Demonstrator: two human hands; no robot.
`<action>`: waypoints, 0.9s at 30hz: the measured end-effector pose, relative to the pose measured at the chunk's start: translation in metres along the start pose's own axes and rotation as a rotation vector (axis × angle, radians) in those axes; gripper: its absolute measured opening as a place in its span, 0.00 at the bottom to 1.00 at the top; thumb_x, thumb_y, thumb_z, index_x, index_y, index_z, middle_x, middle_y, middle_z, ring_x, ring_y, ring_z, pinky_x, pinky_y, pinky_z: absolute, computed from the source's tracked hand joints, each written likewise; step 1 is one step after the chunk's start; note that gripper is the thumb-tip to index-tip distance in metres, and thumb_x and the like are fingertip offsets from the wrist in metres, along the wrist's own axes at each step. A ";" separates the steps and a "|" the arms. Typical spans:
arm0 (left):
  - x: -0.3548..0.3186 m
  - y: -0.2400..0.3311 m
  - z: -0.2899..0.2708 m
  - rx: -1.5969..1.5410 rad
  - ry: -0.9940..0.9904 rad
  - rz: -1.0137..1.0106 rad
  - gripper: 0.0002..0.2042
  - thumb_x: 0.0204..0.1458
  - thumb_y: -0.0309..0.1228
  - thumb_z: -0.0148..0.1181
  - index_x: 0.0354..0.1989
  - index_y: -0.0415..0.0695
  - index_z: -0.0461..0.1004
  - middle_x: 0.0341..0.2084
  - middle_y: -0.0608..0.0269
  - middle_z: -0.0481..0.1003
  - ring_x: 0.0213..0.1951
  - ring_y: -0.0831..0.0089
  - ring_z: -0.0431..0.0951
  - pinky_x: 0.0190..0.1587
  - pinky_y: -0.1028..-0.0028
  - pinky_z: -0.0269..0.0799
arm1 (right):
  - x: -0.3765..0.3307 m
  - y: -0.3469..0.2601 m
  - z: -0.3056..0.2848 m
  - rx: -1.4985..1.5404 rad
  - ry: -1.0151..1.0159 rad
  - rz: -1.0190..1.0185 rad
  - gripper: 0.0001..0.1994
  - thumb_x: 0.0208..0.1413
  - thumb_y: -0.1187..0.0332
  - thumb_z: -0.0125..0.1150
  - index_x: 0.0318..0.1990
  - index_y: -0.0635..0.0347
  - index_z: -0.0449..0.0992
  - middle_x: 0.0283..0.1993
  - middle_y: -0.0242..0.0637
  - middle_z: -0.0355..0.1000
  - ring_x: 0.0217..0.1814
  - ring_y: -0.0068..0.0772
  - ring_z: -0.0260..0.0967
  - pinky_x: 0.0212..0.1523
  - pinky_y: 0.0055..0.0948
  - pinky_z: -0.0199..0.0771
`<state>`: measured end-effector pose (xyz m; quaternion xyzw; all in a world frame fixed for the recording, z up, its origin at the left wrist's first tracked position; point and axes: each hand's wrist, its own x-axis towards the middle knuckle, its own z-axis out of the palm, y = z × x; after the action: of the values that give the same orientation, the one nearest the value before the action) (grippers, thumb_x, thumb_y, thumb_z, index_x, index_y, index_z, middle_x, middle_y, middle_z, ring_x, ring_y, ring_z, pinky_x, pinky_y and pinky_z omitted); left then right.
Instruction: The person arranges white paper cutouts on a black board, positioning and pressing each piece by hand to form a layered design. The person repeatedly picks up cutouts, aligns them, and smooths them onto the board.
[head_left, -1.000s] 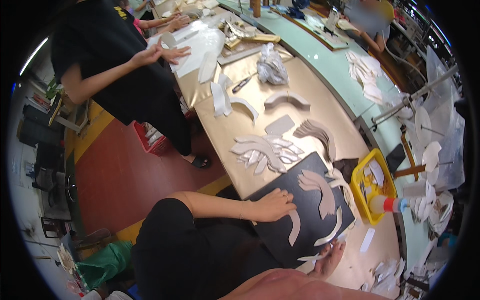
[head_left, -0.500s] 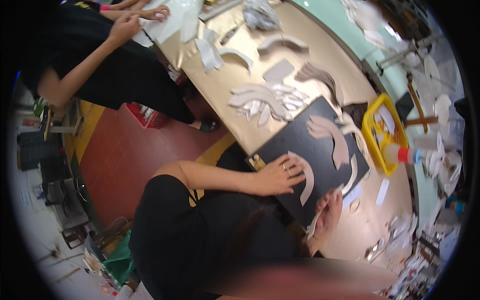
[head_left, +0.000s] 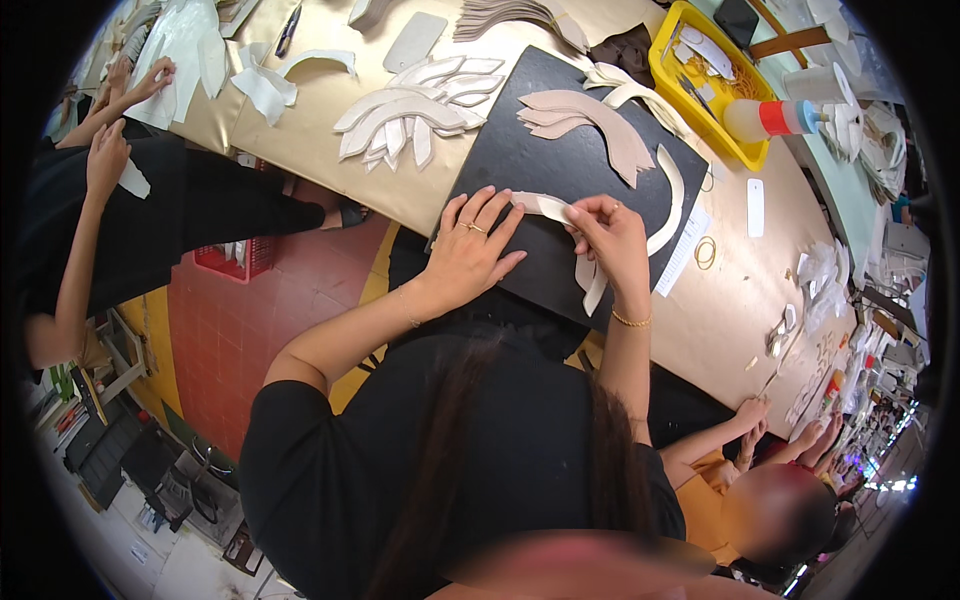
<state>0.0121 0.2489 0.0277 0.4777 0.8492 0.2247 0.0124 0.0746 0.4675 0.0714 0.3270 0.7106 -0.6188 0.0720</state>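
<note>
Curved strip (head_left: 543,205) lay near the middle of the black board (head_left: 552,168). Left hand (head_left: 468,248): fingers spread, tips at the strip's left end. Right hand (head_left: 608,238): thumb and fingers pinched its right end. Judged mid-batch: this piece was unfinished; the tan stack (head_left: 590,118) toward the board's far right edge seemed untreated. Pale pile (head_left: 415,110), beyond its left edge: possibly done, unconfirmed.

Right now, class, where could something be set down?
Free: gold tabletop between white oblong card and crumpled clear plastic; black rectangular board between left hand and fanned beige strips. Crowded: around right hand, beside curved cream strips.
</note>
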 end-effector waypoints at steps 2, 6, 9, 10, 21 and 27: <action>-0.001 0.000 0.001 0.010 -0.009 -0.014 0.30 0.55 0.44 0.65 0.63 0.44 0.68 0.63 0.54 0.65 0.66 0.54 0.60 0.66 0.52 0.53 | 0.008 -0.007 0.005 -0.106 -0.029 -0.039 0.11 0.59 0.65 0.67 0.36 0.66 0.80 0.25 0.31 0.77 0.19 0.16 0.70 0.21 0.17 0.67; -0.003 -0.001 0.001 0.013 -0.027 -0.015 0.29 0.54 0.44 0.65 0.62 0.44 0.69 0.63 0.54 0.66 0.67 0.55 0.60 0.67 0.52 0.52 | 0.021 -0.012 0.015 -0.231 -0.081 -0.127 0.11 0.57 0.66 0.66 0.35 0.67 0.81 0.23 0.34 0.77 0.18 0.19 0.70 0.22 0.21 0.69; -0.005 -0.003 0.000 0.004 -0.019 -0.003 0.29 0.54 0.44 0.65 0.62 0.44 0.69 0.62 0.55 0.66 0.67 0.55 0.60 0.67 0.53 0.53 | 0.026 -0.012 0.018 -0.309 -0.092 -0.130 0.11 0.57 0.66 0.66 0.35 0.68 0.81 0.23 0.36 0.77 0.17 0.21 0.71 0.22 0.23 0.70; -0.005 -0.004 0.000 0.001 -0.013 0.003 0.29 0.54 0.44 0.65 0.61 0.44 0.70 0.62 0.55 0.66 0.67 0.55 0.60 0.67 0.53 0.53 | 0.027 -0.012 0.018 -0.332 -0.091 -0.134 0.11 0.57 0.66 0.66 0.35 0.68 0.81 0.23 0.36 0.77 0.17 0.21 0.71 0.22 0.23 0.70; 0.003 -0.002 -0.001 0.023 0.008 0.002 0.32 0.52 0.45 0.66 0.63 0.41 0.67 0.60 0.56 0.66 0.63 0.56 0.61 0.62 0.55 0.55 | 0.025 -0.015 0.021 -0.374 -0.064 -0.124 0.11 0.56 0.66 0.66 0.35 0.68 0.81 0.24 0.38 0.78 0.18 0.24 0.73 0.25 0.25 0.72; 0.008 0.004 -0.001 0.088 -0.043 -0.003 0.32 0.52 0.44 0.66 0.64 0.41 0.67 0.60 0.56 0.65 0.62 0.57 0.62 0.61 0.55 0.57 | 0.009 -0.004 0.011 -0.261 0.025 -0.083 0.11 0.56 0.66 0.67 0.38 0.68 0.82 0.26 0.39 0.79 0.23 0.25 0.76 0.29 0.25 0.74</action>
<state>0.0109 0.2572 0.0316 0.4813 0.8585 0.1769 0.0100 0.0624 0.4608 0.0680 0.2931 0.7987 -0.5194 0.0794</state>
